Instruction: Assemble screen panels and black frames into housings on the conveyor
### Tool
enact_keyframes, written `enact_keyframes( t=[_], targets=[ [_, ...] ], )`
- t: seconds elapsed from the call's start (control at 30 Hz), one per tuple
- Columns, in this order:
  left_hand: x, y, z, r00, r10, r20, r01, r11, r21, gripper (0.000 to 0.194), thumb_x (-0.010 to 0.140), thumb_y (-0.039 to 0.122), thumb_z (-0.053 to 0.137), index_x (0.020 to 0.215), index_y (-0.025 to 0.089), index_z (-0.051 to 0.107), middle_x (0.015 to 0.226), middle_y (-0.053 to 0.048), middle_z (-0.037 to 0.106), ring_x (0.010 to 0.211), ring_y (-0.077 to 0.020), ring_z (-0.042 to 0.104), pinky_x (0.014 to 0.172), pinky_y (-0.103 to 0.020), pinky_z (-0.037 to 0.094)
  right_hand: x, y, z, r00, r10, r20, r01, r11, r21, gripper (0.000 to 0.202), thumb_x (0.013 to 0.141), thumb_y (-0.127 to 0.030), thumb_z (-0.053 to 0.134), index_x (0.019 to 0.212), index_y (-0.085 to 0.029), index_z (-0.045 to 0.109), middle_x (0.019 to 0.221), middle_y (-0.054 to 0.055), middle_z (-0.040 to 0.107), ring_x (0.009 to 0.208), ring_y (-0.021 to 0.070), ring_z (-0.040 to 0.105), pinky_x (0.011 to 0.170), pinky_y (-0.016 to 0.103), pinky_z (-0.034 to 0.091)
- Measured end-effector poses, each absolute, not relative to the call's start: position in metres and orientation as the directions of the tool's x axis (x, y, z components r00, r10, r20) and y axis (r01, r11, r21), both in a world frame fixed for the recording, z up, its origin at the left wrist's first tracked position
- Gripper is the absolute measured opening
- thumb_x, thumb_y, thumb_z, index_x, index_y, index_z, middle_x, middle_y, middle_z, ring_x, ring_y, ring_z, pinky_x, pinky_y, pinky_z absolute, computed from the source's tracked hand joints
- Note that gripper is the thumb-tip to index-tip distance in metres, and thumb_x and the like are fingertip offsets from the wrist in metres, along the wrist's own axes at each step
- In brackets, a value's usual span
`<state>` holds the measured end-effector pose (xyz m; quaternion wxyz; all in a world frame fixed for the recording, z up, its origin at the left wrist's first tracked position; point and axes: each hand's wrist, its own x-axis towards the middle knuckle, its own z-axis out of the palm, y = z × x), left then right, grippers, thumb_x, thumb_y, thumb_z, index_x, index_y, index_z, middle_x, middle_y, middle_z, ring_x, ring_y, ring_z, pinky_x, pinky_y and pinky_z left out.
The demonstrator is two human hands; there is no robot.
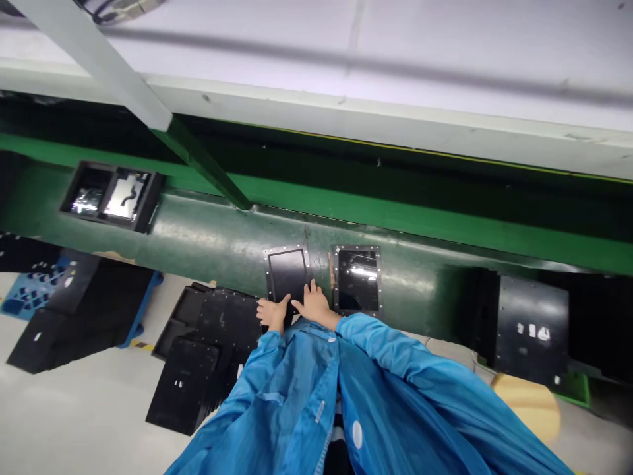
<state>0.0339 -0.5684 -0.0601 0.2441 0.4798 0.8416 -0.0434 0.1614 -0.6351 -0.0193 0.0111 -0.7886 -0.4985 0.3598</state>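
The framed panel [287, 269], a dark rectangle with a studded border, lies flat on the green bench [212, 237], its near end close to the front edge. Both hands reach down over that end, palms lowered. The left hand [272, 312] sits at the near left corner, thumb angled inward, fingers slightly apart and pointing left. The right hand [314, 303] covers the near right corner, fingers spread forward, thumb toward the other hand. From here I can't tell how firmly they press. The 2 blue sleeves [395, 346] come in low from the front.

A narrow gap on the right separates it from a 2nd glossy panel [358, 279]; past that, bare green runs to a black case [531, 326]. Leftward, open bench stretches to a 2-compartment tray [109, 218]. Behind, a post [202, 161] rises beside the white upper shelf [346, 99].
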Motion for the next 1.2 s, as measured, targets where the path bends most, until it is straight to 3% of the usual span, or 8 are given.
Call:
enact_keyframes(
  t=[0.17, 0.27, 0.43, 0.53, 0.67, 0.83, 1.07, 1.2],
  targets=[
    [-0.017, -0.563, -0.042, -0.150, 0.808, -0.570, 0.808, 0.432, 0.400, 0.030, 0.082, 0.041, 0.085, 0.097, 0.020, 0.069, 0.099, -0.012, 0.077, 0.103, -0.0336, 0.074, 0.094, -0.043, 0.056, 0.163, -0.620, 0.007, 0.297, 0.704, -0.645, 0.687, -0.627, -0.368, 0.091, 0.105, -0.072, 0.046, 0.164, -0.003, 0.048, 0.175, 0.031, 0.031, 0.155, 0.0436, 0.046, 0.124, 0.048, 0.038],
    [-0.032, -0.572, -0.014, 0.130, 0.881, -0.455, 0.713, 0.236, 0.660, 0.024, 0.083, 0.044, 0.081, 0.085, 0.021, 0.071, 0.079, -0.004, 0.069, 0.083, -0.0253, 0.071, 0.085, -0.037, 0.058, 0.168, -0.612, 0.029, 0.264, 0.700, -0.664, 0.545, -0.676, -0.496, 0.095, 0.103, -0.081, 0.038, 0.162, -0.008, 0.052, 0.169, 0.025, 0.048, 0.156, 0.0377, 0.047, 0.125, 0.045, 0.039],
    [0.008, -0.586, 0.007, 0.659, 0.728, -0.190, 0.337, -0.060, 0.940, 0.043, 0.075, 0.049, 0.091, 0.108, 0.023, 0.083, 0.130, -0.012, 0.072, 0.124, -0.0297, 0.068, 0.108, -0.043, 0.055, 0.193, -0.621, 0.051, 0.460, 0.768, -0.446, 0.505, -0.639, -0.580, 0.073, 0.098, -0.068, 0.065, 0.147, -0.014, 0.063, 0.145, 0.020, 0.070, 0.129, 0.0332, 0.069, 0.108, 0.039, 0.052],
    [0.062, -0.576, -0.018, 0.562, 0.752, -0.343, 0.351, 0.157, 0.923, 0.049, 0.076, 0.050, 0.092, 0.114, 0.021, 0.082, 0.126, -0.014, 0.073, 0.123, -0.0292, 0.068, 0.107, -0.042, 0.055, 0.229, -0.649, 0.040, 0.610, 0.697, -0.377, 0.470, -0.702, -0.536, 0.040, 0.102, -0.052, 0.062, 0.113, -0.016, 0.075, 0.110, 0.016, 0.080, 0.102, 0.0307, 0.075, 0.094, 0.039, 0.055],
    [0.133, -0.563, -0.058, 0.294, 0.685, -0.666, 0.381, 0.555, 0.739, 0.042, 0.081, 0.049, 0.086, 0.103, 0.014, 0.077, 0.088, -0.008, 0.073, 0.084, -0.0196, 0.069, 0.081, -0.032, 0.057, 0.287, -0.706, 0.004, 0.679, 0.655, -0.331, 0.229, -0.617, -0.753, 0.048, 0.094, -0.066, 0.064, 0.099, -0.019, 0.075, 0.087, 0.007, 0.079, 0.084, 0.0264, 0.072, 0.082, 0.037, 0.058],
    [0.182, -0.576, -0.072, 0.327, 0.648, -0.688, 0.528, 0.479, 0.701, 0.022, 0.080, 0.038, 0.079, 0.081, 0.016, 0.073, 0.073, -0.004, 0.068, 0.072, -0.0164, 0.064, 0.071, -0.027, 0.051, 0.339, -0.764, -0.033, 0.726, 0.595, -0.346, -0.006, -0.497, -0.868, 0.058, 0.087, -0.072, 0.065, 0.103, -0.017, 0.076, 0.095, 0.010, 0.081, 0.091, 0.0292, 0.073, 0.080, 0.038, 0.059],
    [0.199, -0.597, -0.064, 0.345, 0.689, -0.637, 0.663, 0.301, 0.685, 0.014, 0.074, 0.020, 0.075, 0.064, 0.022, 0.065, 0.069, -0.005, 0.069, 0.093, -0.0278, 0.074, 0.086, -0.034, 0.053, 0.353, -0.767, -0.042, 0.914, 0.274, -0.298, 0.152, -0.915, -0.374, 0.031, 0.096, -0.039, 0.067, 0.117, -0.018, 0.079, 0.119, 0.019, 0.078, 0.121, 0.0329, 0.068, 0.107, 0.040, 0.048],
    [0.197, -0.602, -0.059, 0.378, 0.699, -0.608, 0.637, 0.281, 0.718, 0.007, 0.078, 0.023, 0.078, 0.076, 0.022, 0.071, 0.078, -0.008, 0.073, 0.100, -0.0321, 0.075, 0.087, -0.040, 0.057, 0.353, -0.753, -0.042, 0.898, 0.187, -0.398, 0.047, -0.941, -0.336, 0.041, 0.106, -0.043, 0.058, 0.130, -0.013, 0.072, 0.131, 0.019, 0.074, 0.124, 0.0283, 0.065, 0.105, 0.035, 0.047]
  ],
)
